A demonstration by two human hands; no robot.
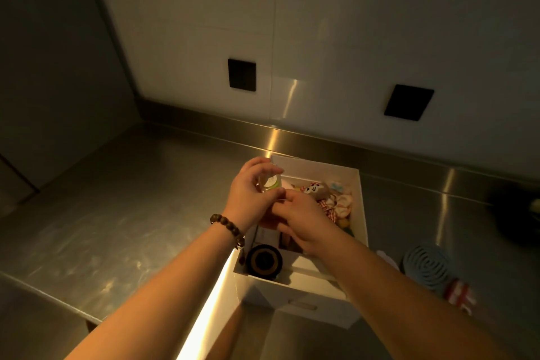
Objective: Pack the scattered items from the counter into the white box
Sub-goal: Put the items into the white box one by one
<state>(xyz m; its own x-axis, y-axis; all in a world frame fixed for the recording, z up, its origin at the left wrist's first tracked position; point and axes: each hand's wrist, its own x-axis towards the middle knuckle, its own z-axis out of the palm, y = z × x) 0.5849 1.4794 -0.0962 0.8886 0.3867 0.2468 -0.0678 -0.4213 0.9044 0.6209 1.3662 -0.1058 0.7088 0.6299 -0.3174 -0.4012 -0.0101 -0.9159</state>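
Observation:
An open white box [361, 213] stands on the steel counter [117, 213]. Inside lie a dark round roll [264, 262], a small plush figure [314, 188], red-and-white checked cloth [336, 206] and other small items. My left hand [251, 193], with a bead bracelet on its wrist, grips a small clear bottle with a white-and-green cap [271, 181] above the box's far left corner. My right hand [304, 222] hovers over the box's middle, its curled fingers meeting the left hand's fingertips by the bottle; what they pinch is hidden.
Right of the box, on the counter, lie a blue-grey round slotted piece [426, 267], a red-and-white striped item [458, 295] and something white [385, 256]. A dark object [520, 213] sits at the far right. Two black wall sockets [242, 74] are behind.

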